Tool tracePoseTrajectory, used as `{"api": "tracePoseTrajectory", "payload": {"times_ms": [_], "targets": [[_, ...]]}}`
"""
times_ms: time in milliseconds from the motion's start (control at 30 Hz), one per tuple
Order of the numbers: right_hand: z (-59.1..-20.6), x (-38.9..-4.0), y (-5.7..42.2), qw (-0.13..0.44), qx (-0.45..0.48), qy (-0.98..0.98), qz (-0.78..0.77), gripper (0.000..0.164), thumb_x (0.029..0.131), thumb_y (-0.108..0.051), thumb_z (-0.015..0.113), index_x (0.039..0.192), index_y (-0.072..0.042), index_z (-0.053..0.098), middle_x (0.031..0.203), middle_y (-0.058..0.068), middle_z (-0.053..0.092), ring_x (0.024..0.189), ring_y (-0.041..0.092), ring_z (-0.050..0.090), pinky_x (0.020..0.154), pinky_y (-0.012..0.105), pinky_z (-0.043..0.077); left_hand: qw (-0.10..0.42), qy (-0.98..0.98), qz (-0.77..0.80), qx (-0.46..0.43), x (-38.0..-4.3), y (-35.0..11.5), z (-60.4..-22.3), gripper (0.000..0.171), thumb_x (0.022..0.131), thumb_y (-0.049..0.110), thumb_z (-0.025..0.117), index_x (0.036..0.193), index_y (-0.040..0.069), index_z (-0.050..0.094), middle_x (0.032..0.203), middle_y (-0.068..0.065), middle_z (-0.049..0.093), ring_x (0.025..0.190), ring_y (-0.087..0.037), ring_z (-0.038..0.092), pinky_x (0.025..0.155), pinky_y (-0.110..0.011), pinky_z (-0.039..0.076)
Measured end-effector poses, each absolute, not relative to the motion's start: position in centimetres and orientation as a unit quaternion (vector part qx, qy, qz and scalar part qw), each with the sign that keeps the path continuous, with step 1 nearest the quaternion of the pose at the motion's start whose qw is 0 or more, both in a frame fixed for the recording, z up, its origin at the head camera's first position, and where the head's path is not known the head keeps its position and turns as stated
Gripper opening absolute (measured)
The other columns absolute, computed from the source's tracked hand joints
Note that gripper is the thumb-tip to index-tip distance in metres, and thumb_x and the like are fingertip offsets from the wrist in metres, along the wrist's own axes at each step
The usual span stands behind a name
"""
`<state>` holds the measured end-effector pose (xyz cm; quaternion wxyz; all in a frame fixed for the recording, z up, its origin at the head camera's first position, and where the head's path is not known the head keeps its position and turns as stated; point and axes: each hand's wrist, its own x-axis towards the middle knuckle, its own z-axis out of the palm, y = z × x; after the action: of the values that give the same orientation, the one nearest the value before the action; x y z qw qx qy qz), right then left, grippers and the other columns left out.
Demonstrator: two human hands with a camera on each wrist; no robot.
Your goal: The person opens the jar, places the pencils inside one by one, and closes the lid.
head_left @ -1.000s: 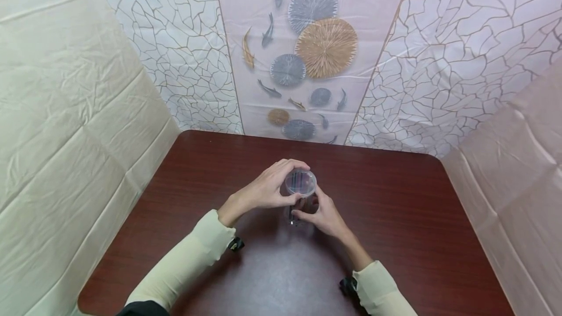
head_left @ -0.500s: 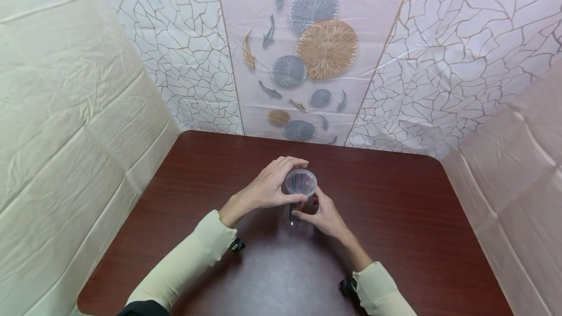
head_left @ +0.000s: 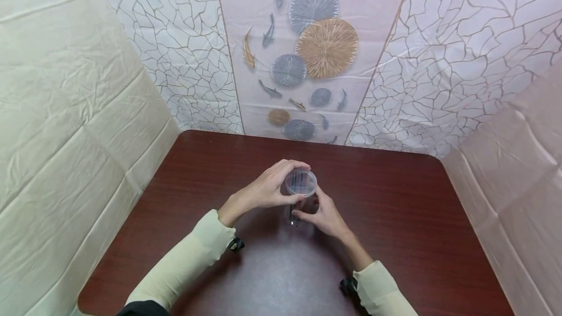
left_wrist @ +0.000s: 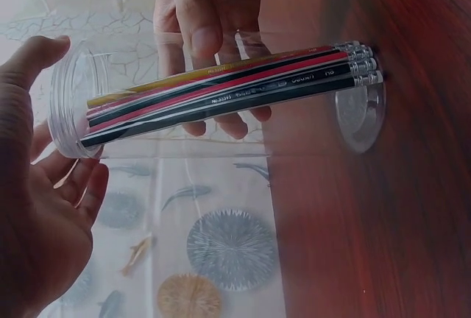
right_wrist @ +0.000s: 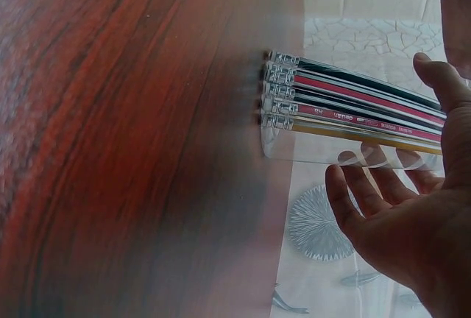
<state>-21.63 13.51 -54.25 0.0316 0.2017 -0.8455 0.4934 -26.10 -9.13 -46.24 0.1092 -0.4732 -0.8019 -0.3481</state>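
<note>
A clear cylindrical jar [left_wrist: 360, 121] stands upright on the table in the head view, between both hands. Several pencils [left_wrist: 228, 91] lean inside it, black, red and one yellow, with their metal-banded ends at the bottom. My left hand [head_left: 269, 187] grips the rim of the clear round lid [head_left: 301, 182] from the left, thumb on the near side and fingers on the far side. Lower down, my right hand [head_left: 325, 214] holds the jar's body from the right, its thumb in front. The lid sits on top of the jar; whether it is screwed tight cannot be told.
The dark red-brown wooden table [head_left: 395, 218] extends around the jar on every side. Behind it hangs a patterned cloth [head_left: 327, 48] with discs and fish. Plain pale cloths [head_left: 79, 126] close off the left and right sides.
My left thumb and fingers shift slightly around the lid's rim, one way and then back. My right hand and the jar stay in place.
</note>
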Motion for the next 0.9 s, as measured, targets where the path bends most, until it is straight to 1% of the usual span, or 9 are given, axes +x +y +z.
{"api": "tracePoseTrajectory", "payload": {"times_ms": [167, 233, 333, 433, 500, 600, 733, 900], "targets": [[-54.19, -21.64, 13.49, 0.033, 0.204, -0.844, 0.495, 0.087, 0.083, -0.026, 0.094, 0.155, -0.011, 0.047, 0.12, 0.007, 0.07, 0.091, 0.02, 0.065, 0.076, 0.037, 0.056, 0.086, -0.796, -0.357, -0.482, -26.05, -9.08, -46.14, 0.07, 0.086, 0.019, 0.079, 0.15, 0.01, 0.053, 0.146, 0.0, 0.06, 0.13, -0.014, 0.054, 0.11, -0.035, 0.043], [-54.21, -21.63, 13.48, 0.034, 0.202, -0.845, 0.494, 0.086, 0.083, -0.026, 0.094, 0.154, -0.011, 0.048, 0.119, 0.006, 0.071, 0.091, 0.02, 0.066, 0.076, 0.036, 0.056, 0.078, -0.797, -0.352, -0.485, -25.97, -9.05, -46.1, 0.074, 0.086, 0.019, 0.077, 0.154, 0.011, 0.049, 0.152, 0.0, 0.056, 0.135, -0.014, 0.052, 0.112, -0.037, 0.042], [-54.29, -21.61, 13.46, 0.035, 0.199, -0.847, 0.492, 0.086, 0.082, -0.026, 0.094, 0.153, -0.011, 0.049, 0.117, 0.006, 0.071, 0.091, 0.02, 0.066, 0.076, 0.035, 0.055, 0.074, -0.801, -0.344, -0.484, -25.85, -9.04, -46.11, 0.079, 0.09, 0.026, 0.077, 0.159, 0.012, 0.043, 0.163, -0.002, 0.046, 0.146, -0.016, 0.045, 0.118, -0.042, 0.038], [-54.37, -21.6, 13.44, 0.034, 0.196, -0.848, 0.491, 0.086, 0.082, -0.027, 0.095, 0.153, -0.011, 0.049, 0.116, 0.005, 0.071, 0.09, 0.02, 0.065, 0.077, 0.033, 0.055, 0.084, -0.813, -0.334, -0.469, -25.76, -9.04, -46.12, 0.084, 0.092, 0.04, 0.08, 0.161, 0.014, 0.04, 0.167, -0.003, 0.04, 0.151, -0.017, 0.038, 0.121, -0.046, 0.034], [-54.42, -21.58, 13.44, 0.032, 0.194, -0.849, 0.49, 0.086, 0.082, -0.027, 0.095, 0.153, -0.011, 0.049, 0.115, 0.005, 0.071, 0.09, 0.019, 0.065, 0.077, 0.033, 0.054, 0.094, -0.821, -0.331, -0.455, -25.74, -9.04, -46.12, 0.085, 0.09, 0.045, 0.082, 0.159, 0.014, 0.043, 0.164, -0.002, 0.043, 0.15, -0.018, 0.04, 0.12, -0.047, 0.035], [-54.48, -21.59, 13.47, 0.032, 0.193, -0.849, 0.49, 0.086, 0.082, -0.027, 0.095, 0.153, -0.012, 0.049, 0.116, 0.005, 0.071, 0.09, 0.019, 0.065, 0.077, 0.033, 0.054, 0.109, -0.829, -0.329, -0.44, -25.75, -9.03, -46.06, 0.085, 0.087, 0.048, 0.085, 0.155, 0.014, 0.047, 0.156, -0.002, 0.05, 0.143, -0.018, 0.046, 0.117, -0.045, 0.038], [-54.51, -21.65, 13.48, 0.033, 0.196, -0.848, 0.491, 0.088, 0.082, -0.026, 0.094, 0.155, -0.011, 0.047, 0.117, 0.006, 0.071, 0.091, 0.019, 0.066, 0.079, 0.035, 0.055, 0.121, -0.827, -0.33, -0.438, -25.88, -8.99, -45.99, 0.082, 0.086, 0.048, 0.086, 0.151, 0.012, 0.052, 0.145, 0.0, 0.058, 0.133, -0.017, 0.052, 0.113, -0.041, 0.042], [-54.44, -21.71, 13.43, 0.039, 0.201, -0.847, 0.491, 0.087, 0.082, -0.025, 0.094, 0.154, -0.01, 0.048, 0.116, 0.006, 0.071, 0.09, 0.021, 0.066, 0.078, 0.035, 0.055, 0.118, -0.82, -0.33, -0.453, -25.98, -8.97, -45.99, 0.075, 0.089, 0.042, 0.083, 0.15, 0.011, 0.052, 0.144, 0.002, 0.059, 0.13, -0.016, 0.053, 0.111, -0.038, 0.042]]}}
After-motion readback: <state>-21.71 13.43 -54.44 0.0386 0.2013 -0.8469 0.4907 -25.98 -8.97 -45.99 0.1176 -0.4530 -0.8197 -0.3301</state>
